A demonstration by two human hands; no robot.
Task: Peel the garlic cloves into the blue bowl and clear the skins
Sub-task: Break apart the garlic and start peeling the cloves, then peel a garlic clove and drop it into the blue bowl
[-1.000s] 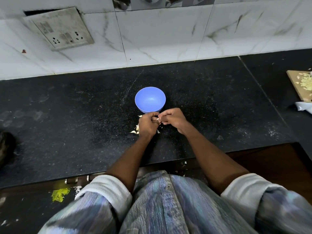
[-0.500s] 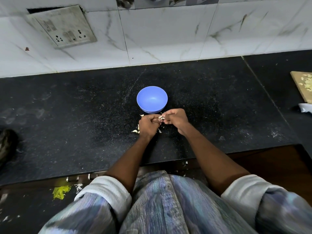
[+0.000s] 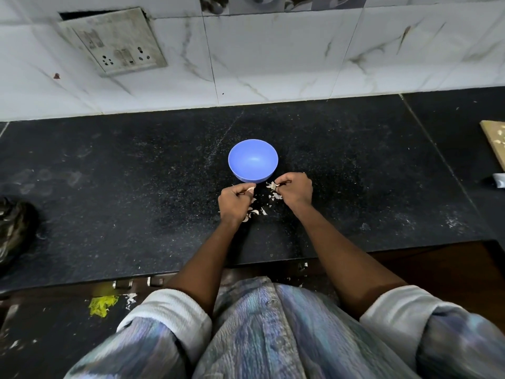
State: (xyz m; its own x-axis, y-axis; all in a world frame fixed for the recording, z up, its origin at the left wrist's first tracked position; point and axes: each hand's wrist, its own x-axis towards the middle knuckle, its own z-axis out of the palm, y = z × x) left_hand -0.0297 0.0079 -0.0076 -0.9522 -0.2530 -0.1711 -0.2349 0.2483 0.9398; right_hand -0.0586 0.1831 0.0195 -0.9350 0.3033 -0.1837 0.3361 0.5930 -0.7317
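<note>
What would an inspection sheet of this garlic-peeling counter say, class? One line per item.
Surface: black counter, speckled with crumbs.
Job's things: blue bowl upright, looks empty; clove in the left hand; skins loose beside the bowl.
Clutter: board at far right, dark object at far left.
Hands: left hand grips the clove; right hand pinches a skin; hands apart.
Cables: nothing seen.
Surroundings: tiled wall, socket plate, yellow scrap below the counter.

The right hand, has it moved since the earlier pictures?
Yes. The right hand has pulled rightward, away from the left hand, and now lies below the blue bowl's right edge, pinching a skin.
</note>
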